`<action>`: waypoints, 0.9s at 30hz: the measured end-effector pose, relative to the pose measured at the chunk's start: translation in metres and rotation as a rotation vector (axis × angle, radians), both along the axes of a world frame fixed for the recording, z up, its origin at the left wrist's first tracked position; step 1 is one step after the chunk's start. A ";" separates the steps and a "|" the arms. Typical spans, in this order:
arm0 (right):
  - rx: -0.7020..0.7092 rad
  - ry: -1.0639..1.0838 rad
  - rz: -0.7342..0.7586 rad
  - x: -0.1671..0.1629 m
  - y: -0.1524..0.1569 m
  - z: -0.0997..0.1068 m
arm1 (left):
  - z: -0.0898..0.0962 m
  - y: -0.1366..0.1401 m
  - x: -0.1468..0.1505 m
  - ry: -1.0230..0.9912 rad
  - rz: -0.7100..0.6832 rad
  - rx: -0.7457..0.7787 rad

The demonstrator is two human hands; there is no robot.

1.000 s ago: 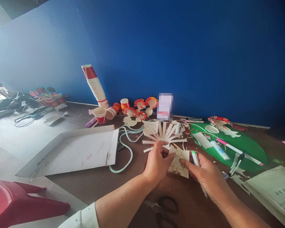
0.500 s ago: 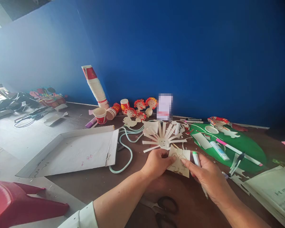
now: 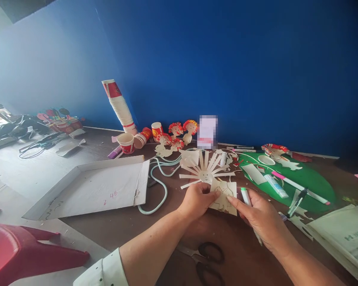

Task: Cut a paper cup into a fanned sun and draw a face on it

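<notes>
A small cream piece of paper (image 3: pixel 223 196) with a figure outlined on it is held up between both hands. My left hand (image 3: pixel 197 200) pinches its left edge. With thumb and fingers, my right hand (image 3: pixel 261 214) grips the right edge, and a green-tipped marker (image 3: pixel 246 196) is also tucked in that hand. Just beyond the paper lies a cut-out paper cup (image 3: pixel 205 176), its strips fanned out like rays around a drawn face. Nearer to me, black-handled scissors (image 3: pixel 210 253) rest on the table.
A white box lid (image 3: pixel 101 186) lies left, beside a pale cable (image 3: pixel 164 190). Behind are a leaning stack of cups (image 3: pixel 121 107) and paper figures (image 3: pixel 191 129). A green mat (image 3: pixel 313 190) holds a glue stick (image 3: pixel 276 186) and a pink-capped marker (image 3: pixel 300 187). A red stool (image 3: pixel 24 254) stands at lower left.
The paper has tilted slightly and risen a little, so its outlined figure shows more clearly. Both hands keep their hold, and the marker stays in the right hand.
</notes>
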State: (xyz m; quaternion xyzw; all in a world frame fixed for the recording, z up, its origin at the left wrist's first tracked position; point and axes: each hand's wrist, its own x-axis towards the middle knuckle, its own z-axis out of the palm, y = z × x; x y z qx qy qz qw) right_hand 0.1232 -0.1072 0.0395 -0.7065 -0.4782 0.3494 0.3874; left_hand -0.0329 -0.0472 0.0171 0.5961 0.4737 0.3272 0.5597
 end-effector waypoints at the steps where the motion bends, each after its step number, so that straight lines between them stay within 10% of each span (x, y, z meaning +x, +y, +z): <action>1: -0.002 -0.002 -0.001 -0.001 0.000 0.001 | 0.000 0.000 0.000 -0.005 -0.002 -0.006; 27: -0.020 -0.047 0.001 -0.002 0.000 0.002 | 0.005 -0.001 0.000 -0.031 -0.013 0.019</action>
